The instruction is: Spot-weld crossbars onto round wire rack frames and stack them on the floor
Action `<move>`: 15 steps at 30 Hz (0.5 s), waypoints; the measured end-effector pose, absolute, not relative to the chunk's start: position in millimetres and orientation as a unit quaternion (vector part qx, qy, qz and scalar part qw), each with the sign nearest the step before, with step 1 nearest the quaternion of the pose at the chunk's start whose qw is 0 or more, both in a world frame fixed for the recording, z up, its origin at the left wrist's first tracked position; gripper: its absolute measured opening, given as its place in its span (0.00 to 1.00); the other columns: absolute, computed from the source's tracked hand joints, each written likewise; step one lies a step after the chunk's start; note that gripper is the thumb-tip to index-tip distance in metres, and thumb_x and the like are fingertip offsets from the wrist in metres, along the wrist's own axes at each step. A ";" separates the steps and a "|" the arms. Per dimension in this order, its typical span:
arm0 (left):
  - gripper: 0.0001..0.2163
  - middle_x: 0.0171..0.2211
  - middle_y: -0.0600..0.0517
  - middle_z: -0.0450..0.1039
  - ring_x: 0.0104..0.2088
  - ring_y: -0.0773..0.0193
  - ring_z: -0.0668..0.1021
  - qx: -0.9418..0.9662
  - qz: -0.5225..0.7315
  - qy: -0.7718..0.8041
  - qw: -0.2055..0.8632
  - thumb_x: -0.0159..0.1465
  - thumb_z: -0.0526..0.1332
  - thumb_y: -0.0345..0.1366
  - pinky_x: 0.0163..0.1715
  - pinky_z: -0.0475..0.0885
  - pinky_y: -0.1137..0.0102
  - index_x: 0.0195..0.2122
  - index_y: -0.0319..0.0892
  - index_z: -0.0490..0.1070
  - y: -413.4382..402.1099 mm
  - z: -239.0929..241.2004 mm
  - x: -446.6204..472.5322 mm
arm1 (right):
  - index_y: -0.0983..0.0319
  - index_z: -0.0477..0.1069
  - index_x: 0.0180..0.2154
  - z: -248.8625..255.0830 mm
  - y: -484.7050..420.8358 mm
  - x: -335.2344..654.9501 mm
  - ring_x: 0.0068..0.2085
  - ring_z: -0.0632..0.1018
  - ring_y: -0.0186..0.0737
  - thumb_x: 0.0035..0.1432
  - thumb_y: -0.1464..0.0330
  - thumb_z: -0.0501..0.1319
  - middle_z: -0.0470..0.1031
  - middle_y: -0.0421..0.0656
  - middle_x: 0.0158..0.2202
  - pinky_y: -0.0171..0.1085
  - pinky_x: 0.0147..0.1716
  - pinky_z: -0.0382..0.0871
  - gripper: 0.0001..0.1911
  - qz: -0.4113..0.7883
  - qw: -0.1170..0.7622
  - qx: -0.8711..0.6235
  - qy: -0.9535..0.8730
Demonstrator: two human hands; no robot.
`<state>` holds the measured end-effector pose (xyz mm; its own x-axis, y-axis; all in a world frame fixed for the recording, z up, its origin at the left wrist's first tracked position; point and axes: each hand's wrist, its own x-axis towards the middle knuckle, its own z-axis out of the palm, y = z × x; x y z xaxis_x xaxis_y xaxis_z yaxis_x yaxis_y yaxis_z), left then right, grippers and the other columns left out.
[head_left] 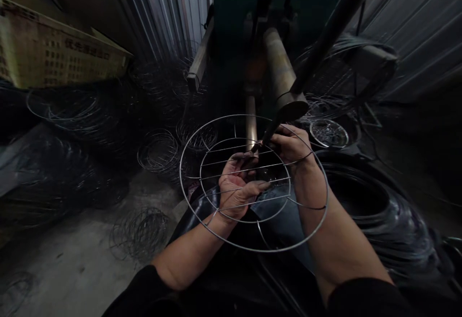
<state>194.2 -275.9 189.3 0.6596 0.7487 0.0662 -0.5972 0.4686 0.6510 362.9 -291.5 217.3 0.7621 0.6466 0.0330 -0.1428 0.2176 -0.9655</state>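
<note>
We see two bare forearms, each ending in a dark sleeve pushed up toward the elbow. The left hand (236, 189) and the right hand (292, 146) are ungloved; we find no rings, watch or wristband on either. The sleeve fabric appears black and plain, without visible markings or cuffs. Relative to the left hand, its sleeve edge lies below and to the left, near the lower frame border.
</note>
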 end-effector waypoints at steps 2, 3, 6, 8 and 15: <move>0.32 0.51 0.52 0.71 0.49 0.62 0.75 0.349 0.383 0.107 0.848 0.41 0.73 0.21 0.45 0.69 0.71 0.47 0.49 0.70 -273.6 187.5 192.1 | 0.62 0.77 0.27 215.2 -306.1 360.3 0.20 0.71 0.32 0.30 0.69 0.74 0.75 0.39 0.22 0.32 0.19 0.65 0.15 0.295 0.736 -0.572 -0.208; 0.32 0.51 0.51 0.70 0.49 0.61 0.75 0.362 0.376 0.101 0.847 0.41 0.73 0.22 0.44 0.69 0.71 0.47 0.49 0.70 -271.8 186.3 191.1 | 0.61 0.77 0.27 212.8 -316.6 358.7 0.22 0.73 0.32 0.31 0.70 0.74 0.75 0.39 0.23 0.32 0.20 0.67 0.15 0.304 0.737 -0.571 -0.195; 0.33 0.52 0.49 0.70 0.48 0.58 0.76 0.397 0.362 0.080 0.839 0.39 0.74 0.24 0.44 0.70 0.69 0.49 0.48 0.70 -265.2 181.7 188.8 | 0.60 0.77 0.29 203.5 -352.8 351.9 0.26 0.76 0.33 0.31 0.74 0.72 0.78 0.39 0.28 0.32 0.24 0.70 0.17 0.302 0.760 -0.552 -0.162; 0.34 0.51 0.49 0.70 0.45 0.60 0.77 0.406 0.353 0.081 0.839 0.38 0.75 0.25 0.42 0.71 0.70 0.48 0.48 0.70 -262.0 179.5 188.0 | 0.59 0.78 0.32 199.3 -370.0 345.3 0.27 0.77 0.35 0.31 0.74 0.71 0.79 0.40 0.31 0.33 0.25 0.71 0.19 0.287 0.777 -0.535 -0.164; 0.36 0.43 0.53 0.73 0.39 0.64 0.79 0.433 0.377 0.101 0.812 0.38 0.76 0.24 0.38 0.75 0.71 0.48 0.49 0.67 -262.3 182.7 183.8 | 0.62 0.77 0.24 202.2 -344.8 328.4 0.17 0.68 0.28 0.29 0.72 0.74 0.72 0.36 0.19 0.30 0.16 0.60 0.13 0.123 0.815 -0.555 -0.111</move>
<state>183.8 -262.3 182.7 0.6948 0.7003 0.1636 -0.5257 0.3394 0.7800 328.4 -344.8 202.2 0.9452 0.3234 0.0443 -0.0770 0.3529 -0.9325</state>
